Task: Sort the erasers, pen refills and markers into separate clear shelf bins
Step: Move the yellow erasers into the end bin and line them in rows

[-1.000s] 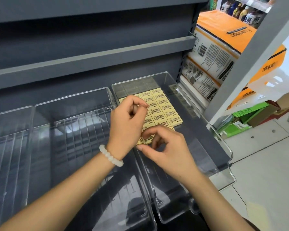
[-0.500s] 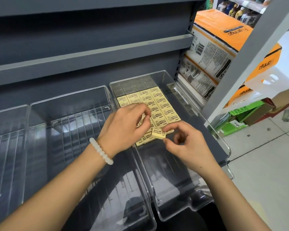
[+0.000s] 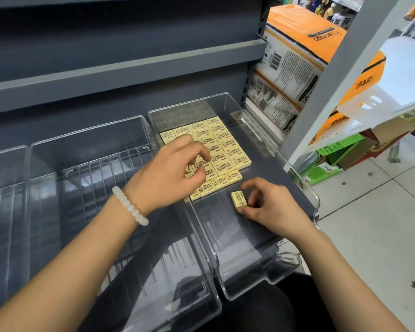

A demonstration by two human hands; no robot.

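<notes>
The right hand (image 3: 271, 207) pinches one small cream eraser (image 3: 238, 199) between thumb and fingers (image 3: 250, 185), the little block tilted on edge just above the clear floor of the right bin (image 3: 295, 176). The left hand (image 3: 170, 173) hangs over the laid rows with its fingers curled and tips close together; whether they grip an eraser underneath cannot be told, as the hand hides what lies below. A bracelet of smooth white beads (image 3: 130, 206) circles the left wrist.

The erasers (image 3: 222, 142) are flat rectangular blocks, matte pale yellow with dark print, packed edge to edge in a tidy grid at the back half of the right bin. The bin is glossy transparent plastic with rounded corners and a scooped front lip. Beside it to the left stands a second clear bin (image 3: 86, 149), its ribbed floor showing through.

Half a second ago the held eraser was higher, touching the front row near the left hand; it now sits lower and further right, apart from the grid, and the right hand has dropped with it. The left hand has shifted slightly back over the rows.

Behind runs the grey metal shelf (image 3: 130, 68); to the right are orange and white packs (image 3: 297, 56).
</notes>
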